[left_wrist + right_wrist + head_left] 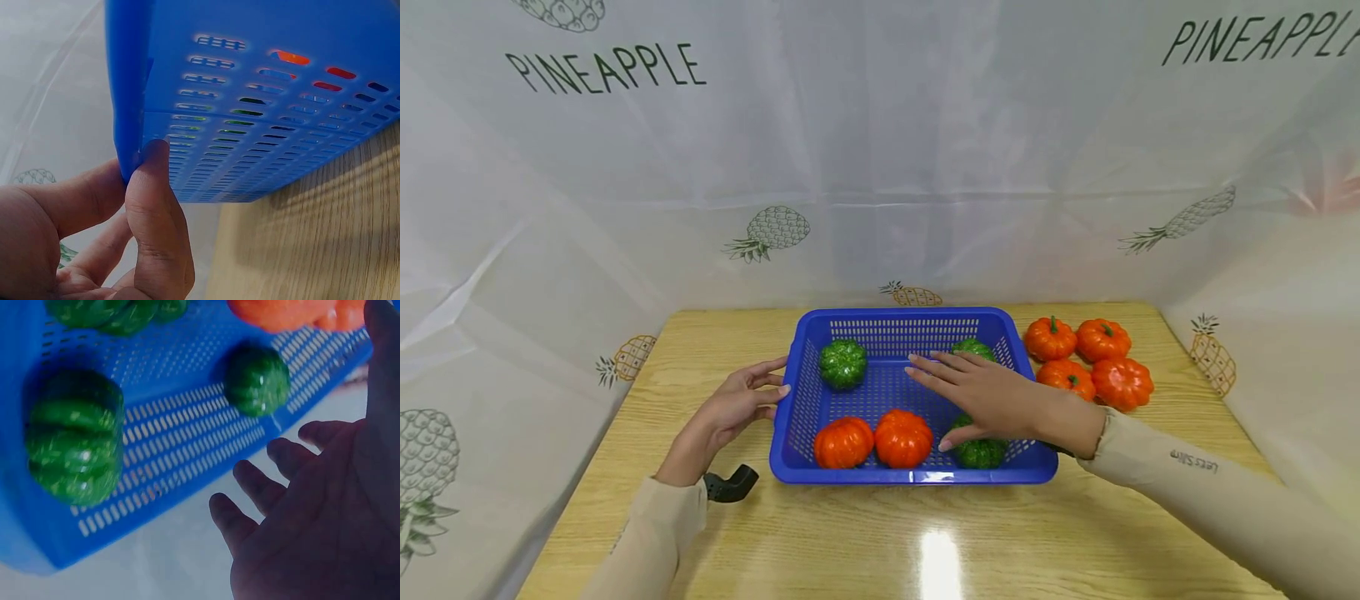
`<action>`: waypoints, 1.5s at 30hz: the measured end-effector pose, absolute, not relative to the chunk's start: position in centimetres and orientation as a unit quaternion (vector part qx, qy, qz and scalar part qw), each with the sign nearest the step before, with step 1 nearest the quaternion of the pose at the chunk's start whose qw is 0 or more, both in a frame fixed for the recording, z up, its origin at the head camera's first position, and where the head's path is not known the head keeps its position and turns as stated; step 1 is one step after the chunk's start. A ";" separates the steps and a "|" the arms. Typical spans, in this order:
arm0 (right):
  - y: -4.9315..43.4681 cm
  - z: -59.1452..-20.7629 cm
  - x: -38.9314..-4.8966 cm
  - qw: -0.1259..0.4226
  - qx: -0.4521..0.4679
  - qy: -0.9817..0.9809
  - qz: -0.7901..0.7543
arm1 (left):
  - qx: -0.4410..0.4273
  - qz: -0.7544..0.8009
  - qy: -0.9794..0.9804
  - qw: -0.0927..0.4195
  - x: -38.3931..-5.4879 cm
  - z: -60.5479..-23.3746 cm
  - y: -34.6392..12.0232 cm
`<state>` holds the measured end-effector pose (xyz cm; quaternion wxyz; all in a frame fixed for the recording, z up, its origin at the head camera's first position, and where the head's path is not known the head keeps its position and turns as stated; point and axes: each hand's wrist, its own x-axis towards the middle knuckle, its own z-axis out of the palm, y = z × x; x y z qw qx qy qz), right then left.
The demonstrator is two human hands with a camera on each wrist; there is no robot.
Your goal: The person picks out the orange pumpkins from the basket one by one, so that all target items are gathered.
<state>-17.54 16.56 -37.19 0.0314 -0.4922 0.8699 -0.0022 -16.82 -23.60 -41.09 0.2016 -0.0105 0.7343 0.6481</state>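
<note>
A blue perforated plastic basket (910, 477) stands on the table. At its left rim my left hand (739, 402) pinches the edge; the left wrist view shows fingers against the outer wall (206, 134) under the lip. My right hand (988, 393) hovers over the basket's right half, fingers spread and nothing held. Inside, a green pumpkin (843, 364) lies at the back left. Two orange pumpkins (904, 438) sit side by side at the front. A second green pumpkin (973, 347) at the back right and a third (981, 452) at the front right are partly hidden by that hand.
Several orange pumpkins (1122, 383) cluster on the wooden table (820, 542) just right of the basket. A pineapple-print sheet (940, 250) hangs behind and at both sides. A black device (732, 484) is at the left wrist.
</note>
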 end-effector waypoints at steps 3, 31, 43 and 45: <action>15.7 -37.7 -17.6 0.042 -0.504 0.863 0.017 | -0.009 0.648 0.734 0.203 -16.9 -41.1 -23.6; 12.4 -40.1 -18.4 0.046 -0.576 0.813 0.068 | -0.019 0.642 0.741 0.196 -16.8 -41.1 -23.5; 15.5 -36.4 -17.9 -0.033 -0.538 0.842 0.017 | -0.016 0.646 0.738 0.195 -16.8 -41.1 -23.5; 16.5 -35.7 -17.8 -0.049 -0.526 0.849 0.003 | -0.016 0.646 0.738 0.196 -16.8 -41.1 -23.5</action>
